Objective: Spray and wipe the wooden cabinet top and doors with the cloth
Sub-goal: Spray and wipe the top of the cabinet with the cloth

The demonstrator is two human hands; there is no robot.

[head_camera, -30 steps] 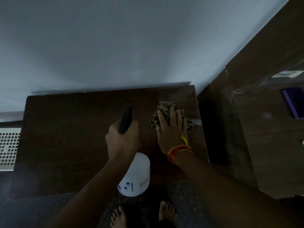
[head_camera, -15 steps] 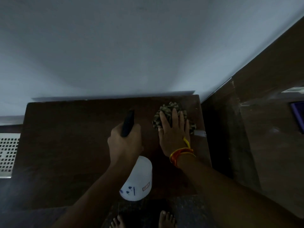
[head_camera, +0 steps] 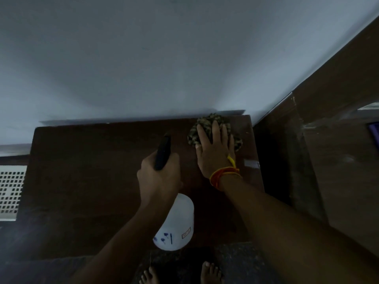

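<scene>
My left hand [head_camera: 159, 179] is curled around the neck of the spray bottle [head_camera: 175, 224], grasping it so the black nozzle head [head_camera: 163, 152] sticks out beyond my knuckles toward the wall while the white body hangs below my wrist, over the near edge of the cabinet top [head_camera: 92, 177]. Just right of that grip, my right hand [head_camera: 214, 152] lies flat with its fingers straight and spread, pressing down on the bunched camouflage-patterned cloth [head_camera: 209, 124]. The cloth sits under and ahead of those fingers, touching the dark wood near the far right corner, close to the wall [head_camera: 164, 58]. Orange and yellow threads [head_camera: 223, 173] wrap my right wrist just behind that hand. A small pale label [head_camera: 251, 163] shows on the wood to the right of that wrist, near the top's right edge. Further right stands a taller dark wooden panel [head_camera: 338, 160]. Well left of my left hand, past the cabinet, I see a white perforated grille [head_camera: 11, 193]. Below both arms, my 2 bare feet [head_camera: 211, 272] stand on a dark speckled floor [head_camera: 235, 259].
</scene>
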